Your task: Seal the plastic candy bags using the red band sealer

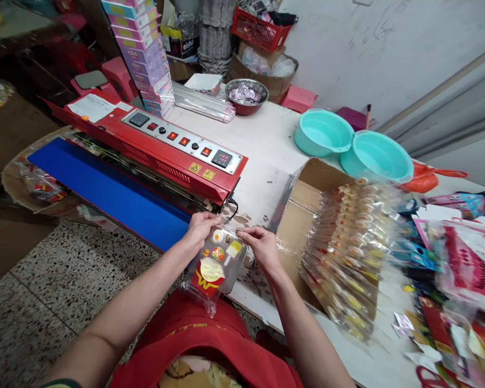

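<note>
Between my hands hangs a clear plastic bag [212, 269] with a phone-case-like piece inside, decorated with a fries box, a fried egg and a popsicle. My left hand [202, 229] pinches the bag's top edge at its left corner. The right corner of that edge is pinched by my right hand [262, 245]. Just beyond the bag stands a red band sealer [157, 145] with lit switches and a digital display. Its blue conveyor belt [113, 194] runs off to the left of my left hand. To the right, a cardboard box [299, 226] holds several similar filled bags [347, 253].
Two turquoise basins [323, 132] and a metal bowl of small packets [246, 96] stand at the back of the white table [262, 143]. Stacked boxes [143, 59] rise behind the sealer. Red scissors [432, 377] and packaging lie at the right. A carton [12, 172] sits past the belt's far end.
</note>
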`<act>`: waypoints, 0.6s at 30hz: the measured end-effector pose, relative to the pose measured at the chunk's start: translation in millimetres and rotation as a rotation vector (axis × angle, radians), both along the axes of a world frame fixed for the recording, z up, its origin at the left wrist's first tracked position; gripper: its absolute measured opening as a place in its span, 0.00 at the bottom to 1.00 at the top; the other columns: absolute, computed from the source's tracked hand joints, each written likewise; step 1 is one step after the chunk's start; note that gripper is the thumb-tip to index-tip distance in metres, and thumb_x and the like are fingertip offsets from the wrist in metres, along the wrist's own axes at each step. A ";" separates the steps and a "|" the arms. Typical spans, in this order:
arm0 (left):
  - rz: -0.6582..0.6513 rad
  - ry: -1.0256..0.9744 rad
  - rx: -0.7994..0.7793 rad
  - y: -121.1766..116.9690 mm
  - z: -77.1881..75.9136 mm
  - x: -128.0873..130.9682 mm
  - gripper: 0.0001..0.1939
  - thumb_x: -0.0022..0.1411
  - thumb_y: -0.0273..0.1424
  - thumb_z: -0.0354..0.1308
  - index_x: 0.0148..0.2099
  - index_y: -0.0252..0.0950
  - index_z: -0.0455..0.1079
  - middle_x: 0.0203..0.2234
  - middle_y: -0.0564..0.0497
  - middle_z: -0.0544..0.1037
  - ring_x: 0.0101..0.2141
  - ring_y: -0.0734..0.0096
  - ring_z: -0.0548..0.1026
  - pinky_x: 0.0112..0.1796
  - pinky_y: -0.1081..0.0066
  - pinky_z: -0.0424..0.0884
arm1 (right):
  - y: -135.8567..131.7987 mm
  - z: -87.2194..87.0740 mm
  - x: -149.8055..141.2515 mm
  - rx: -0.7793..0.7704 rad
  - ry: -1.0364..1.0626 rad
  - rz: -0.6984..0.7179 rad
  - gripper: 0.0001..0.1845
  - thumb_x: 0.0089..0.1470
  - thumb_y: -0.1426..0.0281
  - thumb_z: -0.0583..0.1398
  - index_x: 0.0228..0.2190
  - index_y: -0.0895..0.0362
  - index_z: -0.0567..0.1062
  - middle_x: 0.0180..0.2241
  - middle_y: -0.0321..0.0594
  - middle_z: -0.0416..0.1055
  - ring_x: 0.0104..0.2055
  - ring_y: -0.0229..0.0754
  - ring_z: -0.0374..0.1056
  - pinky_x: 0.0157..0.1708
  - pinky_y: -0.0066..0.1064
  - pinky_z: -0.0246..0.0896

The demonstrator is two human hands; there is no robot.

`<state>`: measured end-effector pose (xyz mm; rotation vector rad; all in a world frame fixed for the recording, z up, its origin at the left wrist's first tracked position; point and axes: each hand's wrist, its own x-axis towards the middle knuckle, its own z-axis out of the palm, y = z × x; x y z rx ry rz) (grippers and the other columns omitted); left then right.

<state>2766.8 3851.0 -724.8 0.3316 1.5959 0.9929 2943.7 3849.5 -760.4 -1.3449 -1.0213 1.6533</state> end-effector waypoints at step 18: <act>0.129 0.080 0.037 6.2 -20.6 -86.6 0.18 0.41 0.28 0.69 0.34 0.32 0.66 0.24 0.48 0.77 0.22 0.69 0.76 0.24 0.71 0.73 | 33.0 -28.4 -82.1 -0.105 0.198 -0.276 0.30 0.30 0.55 0.73 0.32 0.55 0.68 0.28 0.35 0.72 0.30 0.39 0.71 0.32 0.33 0.72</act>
